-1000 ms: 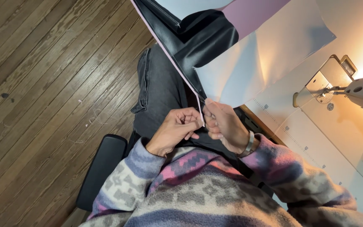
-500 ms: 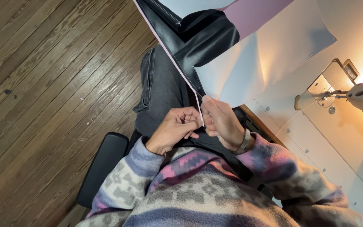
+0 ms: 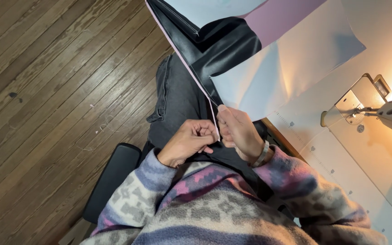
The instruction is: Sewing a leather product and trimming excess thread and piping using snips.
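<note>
A large sheet of fabric, black and glossy on one side (image 3: pixel 214 45) with pale and pink panels (image 3: pixel 291 68), hangs down from the white table toward my lap. Its thin pale edge strip (image 3: pixel 213 115) runs down between my hands. My left hand (image 3: pixel 188 141) is curled into a loose fist with fingertips pinching the strip's lower end. My right hand (image 3: pixel 237 131), a watch band at its wrist, pinches the same edge just beside it. Both hands hover above my grey trousers (image 3: pixel 178 100).
A sewing machine (image 3: pixel 386 113) stands on the white table (image 3: pixel 341 149) at the right, lit by a warm lamp. Under me is a black chair seat (image 3: pixel 112 181). Wooden floorboards (image 3: pixel 55 90) with stray thread bits fill the left.
My hands have stayed together on the fabric edge, with only small finger shifts. The view has drifted slightly.
</note>
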